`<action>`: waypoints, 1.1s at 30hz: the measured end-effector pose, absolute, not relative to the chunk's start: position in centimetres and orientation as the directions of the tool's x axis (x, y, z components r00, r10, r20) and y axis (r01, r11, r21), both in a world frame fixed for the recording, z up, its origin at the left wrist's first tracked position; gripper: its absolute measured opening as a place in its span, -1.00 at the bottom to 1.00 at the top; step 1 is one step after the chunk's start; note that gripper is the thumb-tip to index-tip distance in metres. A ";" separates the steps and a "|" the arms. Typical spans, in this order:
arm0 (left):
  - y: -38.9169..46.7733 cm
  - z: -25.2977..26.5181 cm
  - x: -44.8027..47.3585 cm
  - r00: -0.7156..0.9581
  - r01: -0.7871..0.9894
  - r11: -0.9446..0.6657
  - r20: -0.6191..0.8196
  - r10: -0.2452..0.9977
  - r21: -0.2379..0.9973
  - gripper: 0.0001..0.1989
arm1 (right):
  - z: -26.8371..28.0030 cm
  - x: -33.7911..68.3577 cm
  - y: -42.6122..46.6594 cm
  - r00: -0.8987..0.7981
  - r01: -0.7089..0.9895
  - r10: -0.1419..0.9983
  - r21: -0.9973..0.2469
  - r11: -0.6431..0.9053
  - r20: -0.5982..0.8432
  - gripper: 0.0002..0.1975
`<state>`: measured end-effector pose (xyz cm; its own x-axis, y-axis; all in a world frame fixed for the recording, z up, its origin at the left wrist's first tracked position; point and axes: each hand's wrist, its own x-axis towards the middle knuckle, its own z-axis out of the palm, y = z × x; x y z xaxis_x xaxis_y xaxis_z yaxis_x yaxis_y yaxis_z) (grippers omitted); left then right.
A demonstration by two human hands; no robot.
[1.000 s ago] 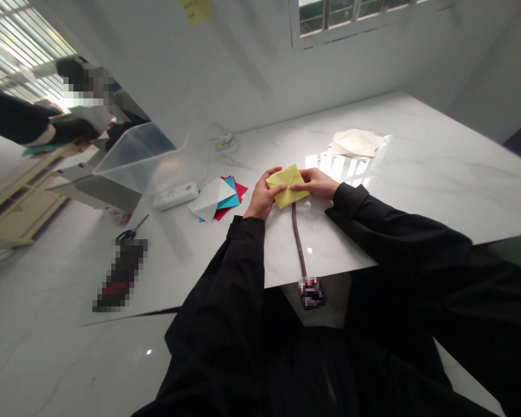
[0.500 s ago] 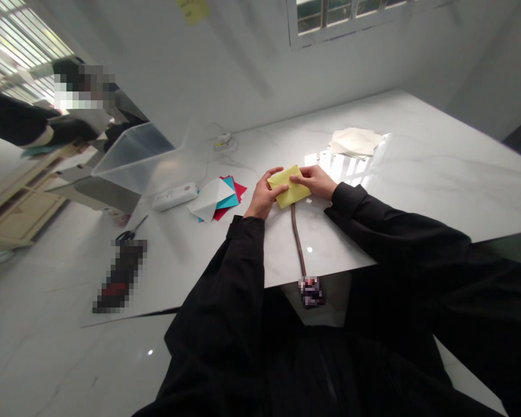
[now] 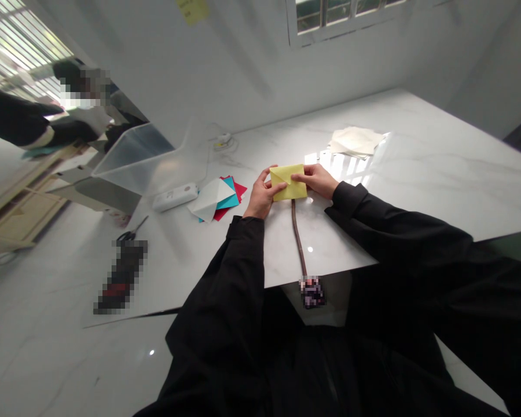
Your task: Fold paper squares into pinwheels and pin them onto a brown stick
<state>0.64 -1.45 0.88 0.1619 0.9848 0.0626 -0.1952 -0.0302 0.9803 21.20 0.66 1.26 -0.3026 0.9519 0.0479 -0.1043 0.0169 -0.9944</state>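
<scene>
A folded yellow paper envelope is held up over the white marbled table, its creased flap side facing me. My left hand grips its left edge, thumb in front and fingers behind. On the right edge, my right hand pinches it with the thumb across the front. Below the envelope, a thin brown cord or stick runs down toward the table's front edge; its upper end is hidden by the paper.
Left of my hands lie white, blue and red folded papers beside a white power strip. Scissors and a blurred dark object are farther left. A clear plastic bin, a cream paper stack and another person are also visible.
The yellow envelope has turned from a tilted position to nearly level between my hands. Both hands keep their hold and have barely shifted.
</scene>
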 end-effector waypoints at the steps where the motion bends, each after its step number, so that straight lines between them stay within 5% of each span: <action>1: -1.5 1.0 0.7 0.168 -0.201 -0.023 0.057 0.984 0.979 -0.07 | 1.3 21.2 0.7 -0.304 -0.109 0.952 -0.994 0.005 0.038 -0.63; 8: -1.8 1.3 0.7 0.179 -0.208 -0.018 0.056 0.982 0.978 -0.20 | 1.0 21.3 0.9 -0.305 -0.069 0.952 -0.998 -0.007 0.015 -0.73; 33: -1.8 1.3 0.7 0.146 -0.196 -0.015 0.044 0.988 0.980 -0.17 | 0.9 21.3 0.9 -0.330 -0.049 0.942 -0.998 0.047 0.061 -0.59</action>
<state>0.73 -1.84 1.35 0.1464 0.9882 0.0444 -0.1964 -0.0150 0.9804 21.35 0.85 0.93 -0.3298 0.9421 0.0611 -0.0491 0.0475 -0.9977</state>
